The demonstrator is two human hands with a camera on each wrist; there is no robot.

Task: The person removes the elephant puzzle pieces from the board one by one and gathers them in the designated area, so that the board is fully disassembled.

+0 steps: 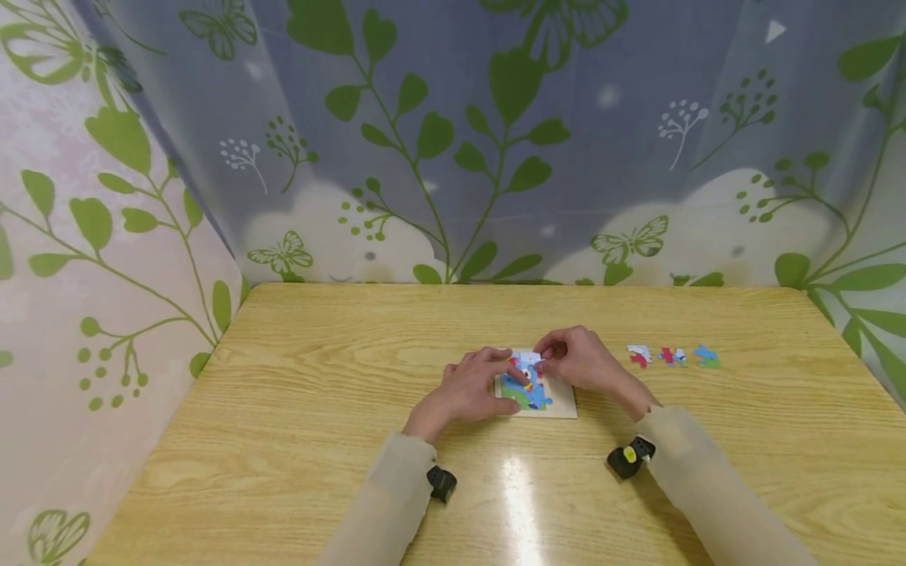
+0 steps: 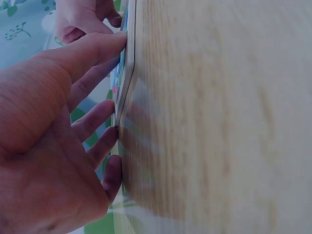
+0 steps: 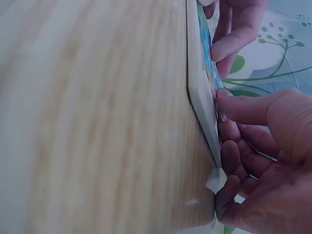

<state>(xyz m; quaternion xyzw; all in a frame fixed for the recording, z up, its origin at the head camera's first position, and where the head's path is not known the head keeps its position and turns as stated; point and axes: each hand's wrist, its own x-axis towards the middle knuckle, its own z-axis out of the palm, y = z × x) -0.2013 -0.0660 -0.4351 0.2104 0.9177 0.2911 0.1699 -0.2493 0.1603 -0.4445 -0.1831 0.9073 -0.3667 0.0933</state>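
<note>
A small wooden puzzle board (image 1: 564,402) lies on the table, its left side covered by joined jigsaw pieces (image 1: 514,398) of a blue figure on green. My left hand (image 1: 470,387) spreads over the board's left side, its thumb near the front edge and a finger reaching across the picture. In the left wrist view the thumb (image 2: 105,46) touches the board's face and other fingers lie along its edge. My right hand (image 1: 583,362) pinches a jigsaw piece (image 3: 223,117) between thumb and forefinger at the picture's far right side. The fingers hide much of that piece.
Right of the board lie loose jigsaw pieces: a white and red one (image 1: 639,355), red and white ones (image 1: 668,357), and a blue and green one (image 1: 706,356). The wooden table (image 1: 297,409) meets a leaf-patterned curtain (image 1: 453,196) behind. A wrist camera sits on each wrist.
</note>
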